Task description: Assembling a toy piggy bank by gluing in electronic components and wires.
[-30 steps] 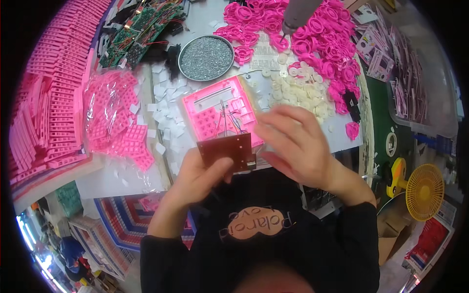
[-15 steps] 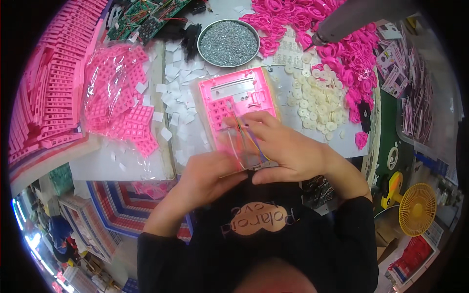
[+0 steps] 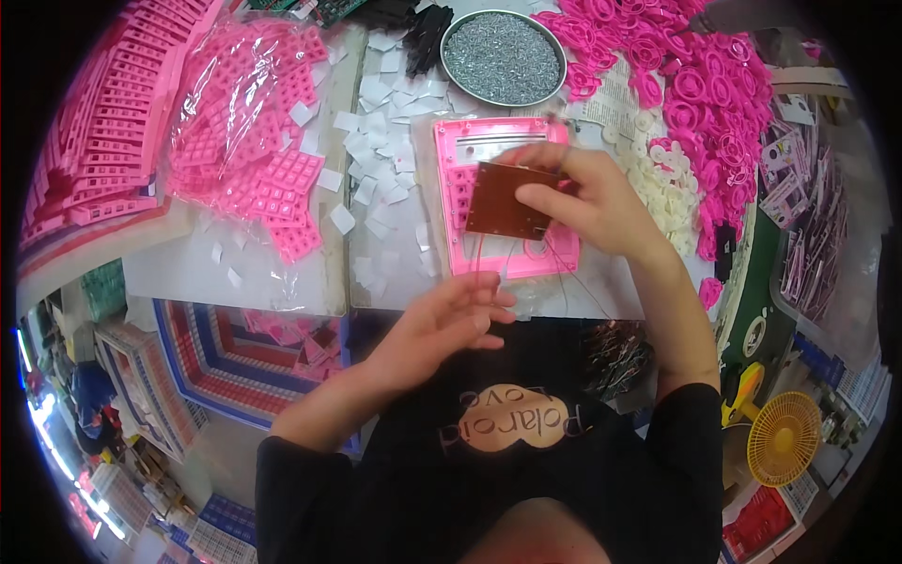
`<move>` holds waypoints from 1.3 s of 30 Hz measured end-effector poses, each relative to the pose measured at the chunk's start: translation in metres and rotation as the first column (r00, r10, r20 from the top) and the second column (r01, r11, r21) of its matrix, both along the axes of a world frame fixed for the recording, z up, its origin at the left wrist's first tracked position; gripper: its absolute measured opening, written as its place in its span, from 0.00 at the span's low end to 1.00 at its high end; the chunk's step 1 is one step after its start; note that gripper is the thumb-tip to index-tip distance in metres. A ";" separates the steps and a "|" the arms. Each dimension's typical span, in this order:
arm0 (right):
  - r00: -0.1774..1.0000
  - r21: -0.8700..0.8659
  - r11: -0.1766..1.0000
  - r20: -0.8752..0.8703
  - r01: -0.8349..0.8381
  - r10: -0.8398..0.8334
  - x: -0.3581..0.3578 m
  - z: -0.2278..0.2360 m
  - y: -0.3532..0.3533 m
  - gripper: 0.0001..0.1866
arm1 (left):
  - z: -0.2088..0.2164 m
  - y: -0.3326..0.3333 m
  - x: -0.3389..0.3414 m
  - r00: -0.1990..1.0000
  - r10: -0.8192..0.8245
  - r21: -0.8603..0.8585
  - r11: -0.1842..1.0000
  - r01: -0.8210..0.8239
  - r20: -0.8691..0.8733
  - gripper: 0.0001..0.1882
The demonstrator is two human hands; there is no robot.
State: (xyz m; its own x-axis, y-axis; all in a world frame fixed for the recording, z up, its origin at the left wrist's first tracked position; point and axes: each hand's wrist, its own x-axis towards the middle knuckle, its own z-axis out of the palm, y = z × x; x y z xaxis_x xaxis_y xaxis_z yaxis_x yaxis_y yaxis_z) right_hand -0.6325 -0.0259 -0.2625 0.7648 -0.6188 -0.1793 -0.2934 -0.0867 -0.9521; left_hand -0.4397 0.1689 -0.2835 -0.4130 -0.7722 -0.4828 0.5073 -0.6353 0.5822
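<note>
My right hand (image 3: 601, 202) pinches a brown circuit board (image 3: 498, 211), thumb on its plain face, above an open pink plastic casing (image 3: 567, 265). Thin wires trail from beneath the board toward the casing's near end. A pink keypad (image 3: 461, 195) sits at the left inside the casing, partly covered by the board. My left hand (image 3: 442, 324) is just off the casing's near left corner, fingers apart, with nothing visible in it. The board's other face is turned away from view.
Small metal screws (image 3: 504, 58) fill a round dish beyond the casing. White paper squares (image 3: 376, 164) and bagged pink keypads (image 3: 249, 122) lie left. Pink ring-shaped parts (image 3: 705, 89) and cream discs (image 3: 678, 193) are piled right. A yellow fan (image 3: 785, 437) stands at lower right.
My hands were together over the casing's near end, among coloured wires. Now they are apart: the right holds the brown board raised, and the left has opened. The view has shifted.
</note>
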 end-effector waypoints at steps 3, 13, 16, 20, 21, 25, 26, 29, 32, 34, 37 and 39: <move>0.999 0.000 0.999 -0.024 -0.039 0.039 0.018 -0.011 -0.010 0.15 | -0.002 0.004 0.004 0.999 0.006 -0.032 0.999 -0.004 0.051 0.25; 0.966 -0.375 0.921 -0.257 -0.108 0.008 0.032 -0.012 -0.010 0.19 | 0.029 -0.026 0.038 0.317 0.245 -0.377 0.797 0.472 0.916 0.20; 0.951 -0.480 0.869 -0.306 -0.118 -0.040 0.035 -0.011 -0.002 0.21 | 0.020 -0.053 0.027 0.198 0.603 -0.577 0.540 0.613 0.773 0.25; 0.943 -0.786 0.616 -0.166 0.049 -0.288 0.038 -0.002 0.014 0.22 | 0.012 -0.052 0.018 0.028 0.537 -0.343 0.497 0.797 0.843 0.30; 0.952 -0.819 0.570 -0.114 0.072 -0.283 0.034 -0.001 0.017 0.21 | 0.011 -0.052 0.017 0.017 0.534 -0.328 0.494 0.805 0.845 0.30; 0.991 -0.864 0.490 -0.131 -0.111 -0.007 0.015 -0.020 0.045 0.27 | 0.012 -0.056 0.014 -0.016 0.524 -0.293 0.500 0.815 0.851 0.31; 0.980 -0.853 0.497 -0.197 -0.160 -0.022 0.012 -0.019 0.054 0.27 | 0.012 -0.055 0.013 -0.017 0.516 -0.290 0.508 0.811 0.857 0.31; 0.934 -0.810 0.511 -0.354 -0.288 -0.034 0.013 -0.009 0.064 0.27 | 0.014 -0.059 0.014 -0.003 0.536 -0.308 0.489 0.816 0.844 0.31; 0.916 -0.783 0.511 -0.400 -0.355 0.023 0.015 -0.007 0.054 0.27 | 0.022 -0.065 0.018 -0.023 0.494 -0.242 0.466 0.851 0.869 0.30; 0.923 -0.774 0.521 -0.378 -0.361 0.078 0.017 -0.014 0.048 0.28 | 0.027 -0.065 0.017 -0.090 0.452 -0.145 0.460 0.876 0.888 0.30; 0.932 -0.812 0.464 -0.349 -0.354 0.099 0.015 -0.015 0.045 0.23 | 0.030 -0.067 0.017 -0.110 0.510 -0.136 0.421 0.897 0.853 0.26; 0.927 -0.818 0.450 -0.370 -0.358 0.065 0.016 -0.017 0.048 0.23 | 0.033 -0.074 0.027 -0.006 0.440 -0.199 0.417 0.887 0.898 0.21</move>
State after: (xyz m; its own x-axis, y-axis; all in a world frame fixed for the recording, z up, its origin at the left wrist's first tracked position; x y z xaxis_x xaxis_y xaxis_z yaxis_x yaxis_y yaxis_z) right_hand -0.6170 0.0225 -0.2796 0.9100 -0.3886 0.1447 -0.3488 -0.9060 -0.2397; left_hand -0.4131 0.0946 -0.2506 -0.4594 -0.8878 -0.0279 -0.8354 0.4212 0.3530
